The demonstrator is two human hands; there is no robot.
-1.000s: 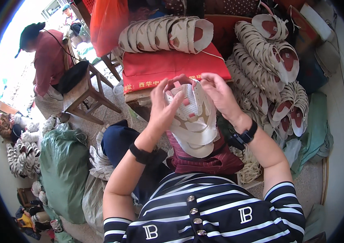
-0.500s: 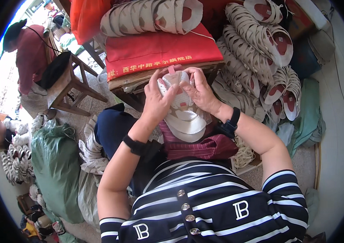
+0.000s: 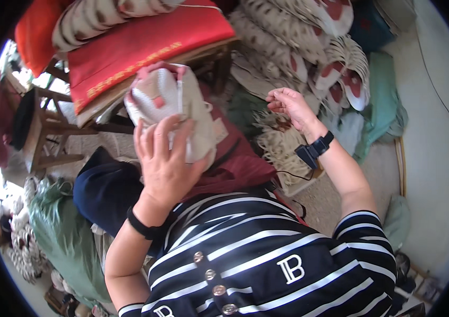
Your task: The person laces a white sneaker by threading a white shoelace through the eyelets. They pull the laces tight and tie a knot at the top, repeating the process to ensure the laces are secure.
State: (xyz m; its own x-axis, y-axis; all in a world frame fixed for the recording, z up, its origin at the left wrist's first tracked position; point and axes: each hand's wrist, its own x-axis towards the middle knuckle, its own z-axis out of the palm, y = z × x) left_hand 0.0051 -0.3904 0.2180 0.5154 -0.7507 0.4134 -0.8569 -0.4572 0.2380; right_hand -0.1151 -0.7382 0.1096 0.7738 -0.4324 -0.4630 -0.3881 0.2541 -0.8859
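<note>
A white and beige shoe upper (image 3: pixel 197 108) with pink lining and a small pink patch is held over my lap. My left hand (image 3: pixel 166 150) grips it from the near side, fingers spread over the mesh part; the thumb side is partly hidden. My right hand (image 3: pixel 290 108) hangs apart from the shoe upper, to its right, fingers curled together. Whether something thin sits in those fingers I cannot make out. Below that hand, pale cords (image 3: pixel 277 150) lie heaped in a shallow box (image 3: pixel 309 182). A maroon cloth (image 3: pixel 235 161) covers my lap.
Ahead stands a wooden table (image 3: pixel 216 53) with a red cloth (image 3: pixel 129 58) and a row of nested shoe uppers (image 3: pixel 103 21). More stacked uppers (image 3: pixel 282 39) are piled at the far right. A wooden stool (image 3: pixel 42 132) and a green sack (image 3: pixel 63 232) stand left.
My right hand has let go of the shoe upper and moved right, above the cords. My left hand now holds the upper alone, turned and further left. The whole view has shifted.
</note>
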